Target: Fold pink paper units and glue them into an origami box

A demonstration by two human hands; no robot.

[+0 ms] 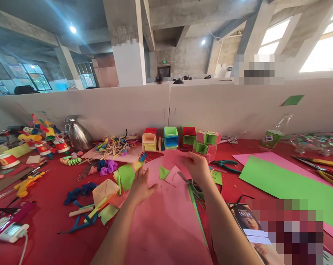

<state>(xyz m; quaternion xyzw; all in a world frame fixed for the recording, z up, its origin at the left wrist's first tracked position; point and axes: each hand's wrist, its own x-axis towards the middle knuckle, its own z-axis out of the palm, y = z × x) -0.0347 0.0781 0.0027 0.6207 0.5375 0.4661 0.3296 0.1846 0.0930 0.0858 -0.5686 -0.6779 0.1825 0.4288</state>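
A large pink sheet (166, 221) lies on the red table between my arms. My left hand (142, 186) has its fingers spread over the sheet's left side, by a green paper piece (127, 176). My right hand (196, 165) pinches the edge of a pink paper (176, 159) near the sheet's far end. Small folded pink (175, 176) and green (163, 172) papers lie between the hands. Scissors (193, 186) rest below my right hand, partly hidden by my wrist. Folded paper boxes (171, 137) stand just beyond.
A steel jug (78, 134), sticks (118, 146) and paper scraps sit at left. At right lie pliers (227, 165), a green sheet (290, 191), a phone (250, 224) and more tools. A white partition (122, 110) runs behind the red table (64, 246).
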